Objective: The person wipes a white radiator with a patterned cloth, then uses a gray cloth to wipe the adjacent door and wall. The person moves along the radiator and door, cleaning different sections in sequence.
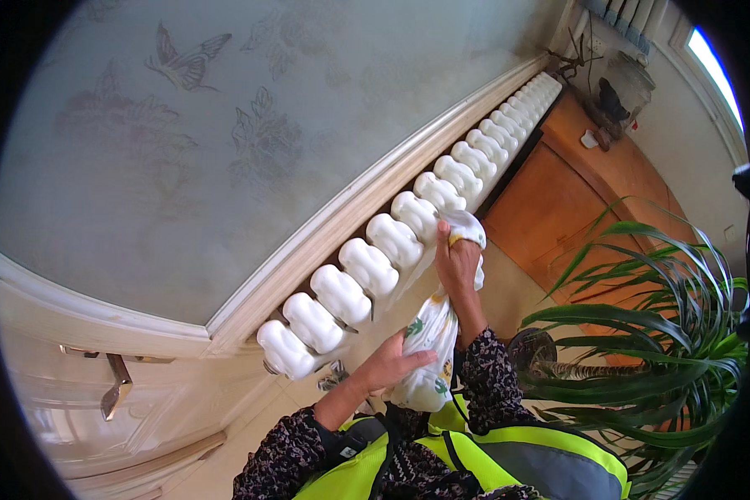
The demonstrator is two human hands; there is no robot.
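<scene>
A white cloth point(439, 315) printed with green cacti and yellow figures hangs bunched between my two hands. My right hand point(459, 265) grips its upper end, with a wad of fabric showing past the fingers. That wad is right beside the white radiator point(384, 240), a long row of rounded sections; I cannot tell whether it touches. Lower down and closer to my body, my left hand point(395, 364) holds the fuller end, its thumb lying over the fabric. Some fingers of both hands are hidden by the cloth.
Behind the radiator stands a frosted panel point(181, 156) with butterfly and flower designs. A white door with a metal handle point(117, 386) is at the lower left. To the right are a leafy potted plant point(637, 350) and a wooden cabinet point(556, 200) bearing a glass jar point(631, 78).
</scene>
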